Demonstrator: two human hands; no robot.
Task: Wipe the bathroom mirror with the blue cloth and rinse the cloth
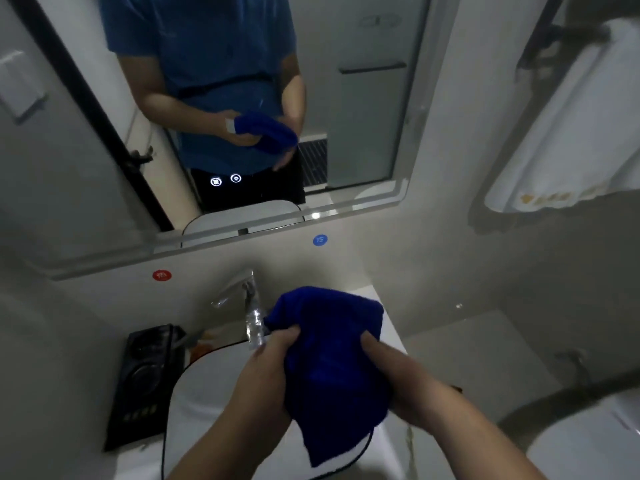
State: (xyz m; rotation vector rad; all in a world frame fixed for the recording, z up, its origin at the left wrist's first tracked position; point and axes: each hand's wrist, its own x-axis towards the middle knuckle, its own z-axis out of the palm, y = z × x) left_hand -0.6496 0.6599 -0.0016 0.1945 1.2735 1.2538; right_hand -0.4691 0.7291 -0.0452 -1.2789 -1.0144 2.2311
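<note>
The blue cloth [329,362] is bunched between both hands over the white sink [204,389]. My left hand [266,379] grips its left side and my right hand [398,379] grips its right side; a corner hangs down toward the basin. Water runs from the chrome tap [239,289] just left of the cloth. The bathroom mirror [363,98] fills the wall above and reflects a person in a blue shirt holding the cloth.
A black tray [145,386] with toiletries stands left of the sink. Red [161,275] and blue [320,240] round stickers mark the wall under the mirror. A white towel [571,133] hangs on a rack at upper right. A toilet [595,441] sits at lower right.
</note>
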